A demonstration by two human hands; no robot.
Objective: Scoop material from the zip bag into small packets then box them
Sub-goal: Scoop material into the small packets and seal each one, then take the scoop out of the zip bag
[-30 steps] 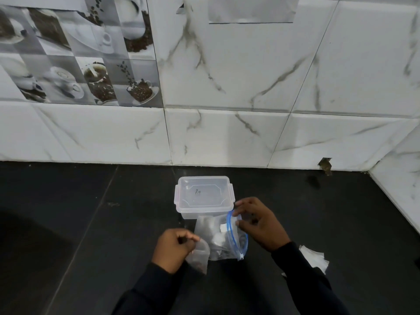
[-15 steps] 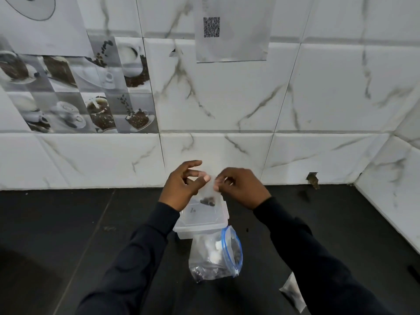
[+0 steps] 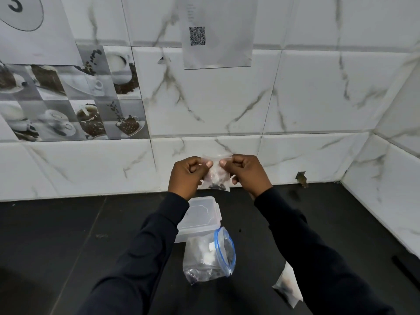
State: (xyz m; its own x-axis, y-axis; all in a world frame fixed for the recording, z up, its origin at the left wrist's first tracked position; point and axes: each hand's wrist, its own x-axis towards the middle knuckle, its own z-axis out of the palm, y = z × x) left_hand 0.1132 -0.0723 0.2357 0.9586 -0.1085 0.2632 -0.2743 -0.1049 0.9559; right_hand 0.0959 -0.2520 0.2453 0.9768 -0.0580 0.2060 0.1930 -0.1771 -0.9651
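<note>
Head view: both hands are raised in front of the tiled wall, above the dark surface (image 3: pixel 56 235). The left hand (image 3: pixel 187 175) and the right hand (image 3: pixel 246 172) each pinch the top edge of one small packet (image 3: pixel 217 178), thumbs close together at its mouth. A little dark material sits in its bottom. It looks like the packet is being pressed shut.

The risk, as I judge it: if the seal does not close along its full width, the grains could spill when the packet is laid in the box. A loose pinch could also drop it.

Counted: one held packet; one zip bag (image 3: pixel 208 255) standing open on the surface, blue-rimmed; one clear lidded box (image 3: pixel 200 215) just behind it, touching; a small pile of spare packets (image 3: pixel 287 286) beside the right sleeve, number unclear.
</note>
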